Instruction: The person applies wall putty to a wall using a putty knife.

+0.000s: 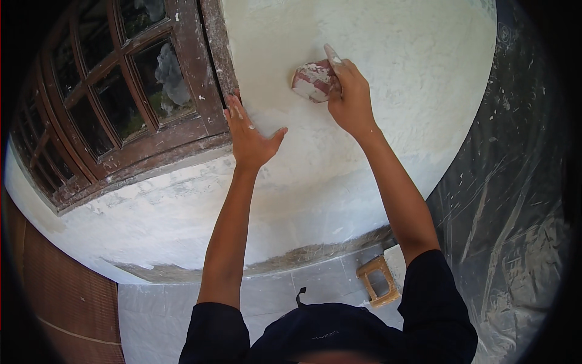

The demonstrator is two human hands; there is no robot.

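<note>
In the head view, a reddish sanding pad (313, 80), streaked and caked with white dust, is pressed against a pale plastered wall (412, 54) by the right hand (348, 96). The pad is grasped by that hand: the fingers (337, 64) are curled over its right edge, the forefinger is stretched upward just above it, and most of the pad is left showing to the left of the knuckles. The fingers themselves are dusted white.

The left hand (250, 134) is laid flat on the same wall, lower and to the left of the pad and apart from it. Nothing is held by it; its fingers are released and spread, with the thumb pointed out to the right. Just beyond the tips of these fingers, the brown wooden frame of a window (213, 91) is met, its paint flecked with white. Further left of the fingers, small glass panes set between wooden bars are seen.

Below both wrists, the wall is marked by a rough, darker band along its foot. Still lower, between the two forearms and toward the right one, a small wooden stool (378, 282) is seen standing on a grey tiled floor (321, 282). To the right of the right forearm, clear plastic sheeting (509, 200) spattered with white is spread out.
</note>
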